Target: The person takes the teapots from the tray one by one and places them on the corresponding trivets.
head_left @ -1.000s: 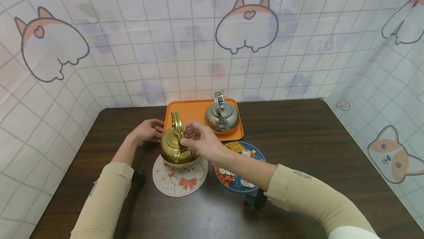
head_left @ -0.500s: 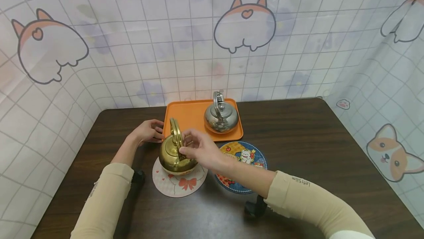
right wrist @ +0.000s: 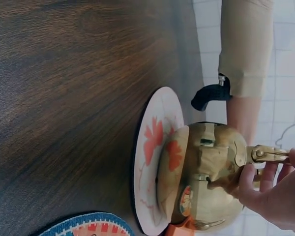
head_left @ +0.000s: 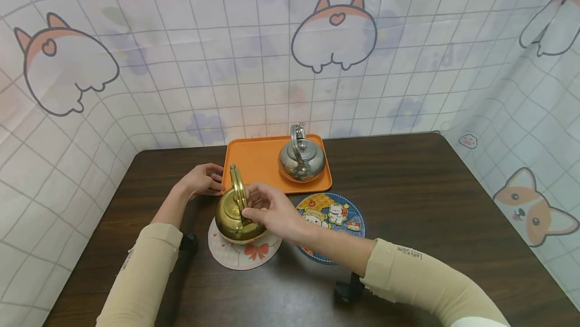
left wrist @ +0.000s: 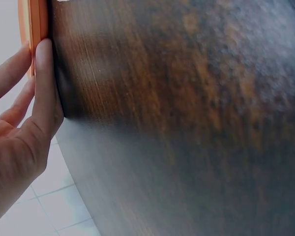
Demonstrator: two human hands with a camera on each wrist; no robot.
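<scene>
A gold kettle (head_left: 233, 218) stands upright over the round pink mat (head_left: 254, 260); its base is on the mat or just above it, I cannot tell which. My right hand (head_left: 274, 214) pinches the kettle's raised handle between thumb and fingers. The right wrist view shows the same kettle (right wrist: 211, 167) from the side, its underside mirroring the mat's red print. My left hand (head_left: 201, 180) rests at the left edge of the orange tray (head_left: 254, 160), with straight fingers and thumb touching the rim. On the tray's right half sits a silver kettle (head_left: 302, 160).
A round blue patterned mat (head_left: 335, 211) lies right of the pink one, partly under my right forearm. The dark wooden table (head_left: 408, 191) spreads around them, backed by a tile-print cloth (head_left: 249, 55).
My right hand has brought the gold kettle toward me and down, away from the tray's front edge, over the pink mat. The left hand stays at the tray's edge.
</scene>
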